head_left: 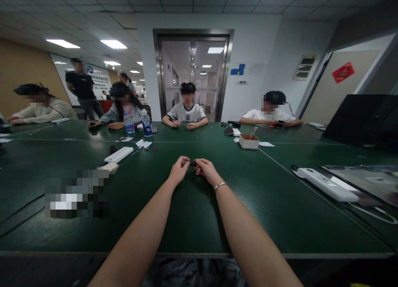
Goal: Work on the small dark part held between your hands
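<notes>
Look first past dark crumpled cloth [192, 272] below the near edge of the green tabletop [192, 225], then follow two outstretched bare forearms [141, 225] inward to the hands, well in from that edge. Find the left hand [179, 171] narrowed to a pinch at the left end of a small black object [193, 163], and the right hand [205, 170], with a silver-coloured bracelet [220, 186] at the wrist, likewise drawn in tight on the right end. To handle so slight a piece well, keep both grips light and close to the ends, steady one side while adjusting the other, and work with small finger movements rather than from the shoulders. Stay low over the tabletop too, so as to lose nothing in case of a slip. Place the object directly between the two hands, touching both, and partly hidden by the grip; call it too small and dark to identify further, without being able to tell whether made of one part or two. Beyond, note a white power strip [119, 155] to the left, then a small open box [248, 144] to the right, a plastic bottle [146, 127] to the left and, across the table, a seated person [188, 109] in front of a glass double door [175, 63].
</notes>
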Motion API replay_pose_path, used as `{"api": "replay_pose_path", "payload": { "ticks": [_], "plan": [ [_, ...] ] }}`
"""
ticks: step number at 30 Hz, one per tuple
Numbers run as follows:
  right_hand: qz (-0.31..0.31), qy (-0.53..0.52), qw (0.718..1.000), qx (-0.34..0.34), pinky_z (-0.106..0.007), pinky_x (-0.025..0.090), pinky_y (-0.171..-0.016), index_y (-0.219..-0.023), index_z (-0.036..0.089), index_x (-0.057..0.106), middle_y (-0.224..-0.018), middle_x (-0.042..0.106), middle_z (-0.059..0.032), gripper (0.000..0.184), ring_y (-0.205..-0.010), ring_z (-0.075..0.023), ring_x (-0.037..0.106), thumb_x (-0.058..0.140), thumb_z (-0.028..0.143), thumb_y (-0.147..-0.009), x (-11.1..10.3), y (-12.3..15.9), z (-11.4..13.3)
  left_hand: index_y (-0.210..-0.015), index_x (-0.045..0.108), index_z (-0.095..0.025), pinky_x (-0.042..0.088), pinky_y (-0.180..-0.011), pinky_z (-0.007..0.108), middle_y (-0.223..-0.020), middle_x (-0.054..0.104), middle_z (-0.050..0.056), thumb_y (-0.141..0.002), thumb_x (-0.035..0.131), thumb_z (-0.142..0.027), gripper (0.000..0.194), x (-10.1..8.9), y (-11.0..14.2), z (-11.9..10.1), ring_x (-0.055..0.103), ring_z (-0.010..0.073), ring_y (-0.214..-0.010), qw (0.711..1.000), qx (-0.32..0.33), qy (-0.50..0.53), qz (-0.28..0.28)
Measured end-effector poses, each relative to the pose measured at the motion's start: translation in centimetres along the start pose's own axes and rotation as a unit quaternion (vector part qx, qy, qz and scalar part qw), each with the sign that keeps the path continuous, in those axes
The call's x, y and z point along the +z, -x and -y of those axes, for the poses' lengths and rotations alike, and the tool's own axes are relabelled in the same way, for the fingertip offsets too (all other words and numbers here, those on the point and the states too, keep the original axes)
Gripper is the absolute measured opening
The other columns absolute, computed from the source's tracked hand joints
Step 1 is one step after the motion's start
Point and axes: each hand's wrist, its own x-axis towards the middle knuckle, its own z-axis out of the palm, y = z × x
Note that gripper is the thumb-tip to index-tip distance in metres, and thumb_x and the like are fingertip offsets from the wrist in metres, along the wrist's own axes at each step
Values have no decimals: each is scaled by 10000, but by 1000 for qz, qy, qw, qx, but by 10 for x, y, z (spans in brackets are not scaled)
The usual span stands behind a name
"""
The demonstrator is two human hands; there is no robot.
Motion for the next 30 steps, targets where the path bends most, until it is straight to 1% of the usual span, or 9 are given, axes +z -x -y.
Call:
{"api": "replay_pose_path", "payload": {
  "ticks": [5,15,18,21,23,25,27,28,30],
  "plan": [
    [6,5,1000,-11,-160,463,-396,-823,122,616,-549,563,31,106,-394,-54,518,617,227,-813,-1,-2,-2,-967,572,-194,439,-574,219,-734,592,4,-841,447,-363,245,3,1,-2,555,105,-616,1000,-21,20,6],
    [8,13,1000,-8,-165,466,-401,-811,122,620,-560,581,18,90,-394,-55,517,604,210,-821,0,-1,0,-985,594,-202,436,-594,225,-799,602,19,-849,442,-328,240,0,0,-3,539,110,-648,1000,0,-20,-23],
    [3,10,1000,-4,-169,463,-396,-817,122,615,-558,583,16,86,-393,-61,523,591,204,-828,1,0,1,-996,585,-201,449,-610,240,-804,599,20,-859,424,-348,258,1,2,-3,544,118,-659,1000,-11,-11,-14],
    [7,10,1000,-5,-169,465,-400,-820,120,615,-560,581,17,83,-391,-58,519,583,196,-828,1,1,2,-985,593,-200,473,-701,267,-855,591,30,-837,462,-297,219,0,3,-2,561,128,-734,999,-6,-27,-19],
    [11,9,1000,-6,-171,466,-402,-834,120,615,-562,582,18,87,-390,-58,516,580,200,-827,1,1,2,-990,596,-185,471,-798,292,-985,567,59,-775,543,-219,224,0,0,-5,566,135,-821,998,-1,-43,-51],
    [14,4,1000,-7,-174,468,-404,-850,123,613,-567,585,17,98,-392,-60,515,574,211,-829,0,1,1,-1019,585,-171,464,-851,313,-1070,531,86,-729,591,-177,290,0,-3,-19,564,143,-872,995,-9,-34,-93],
    [18,-2,1000,-8,-177,472,-412,-863,125,609,-576,588,16,109,-397,-60,516,566,221,-833,-1,-1,0,-1040,564,-170,474,-842,318,-1062,539,90,-751,566,-173,289,-1,2,-49,569,146,-881,992,2,15,-122],
    [19,-2,1000,-8,-179,474,-415,-859,126,605,-577,586,16,111,-399,-60,514,562,226,-835,-1,-2,-2,-1039,557,-173,479,-830,311,-1038,556,83,-778,525,-168,263,-2,11,-70,573,146,-894,990,34,49,-129],
    [19,6,1000,-19,-177,471,-416,-835,129,598,-565,578,20,112,-397,-58,507,563,236,-836,-1,-4,-4,-1045,549,-188,495,-787,300,-999,590,69,-830,466,-198,231,-7,42,-121,581,148,-896,976,159,93,-114]
  ]
}}
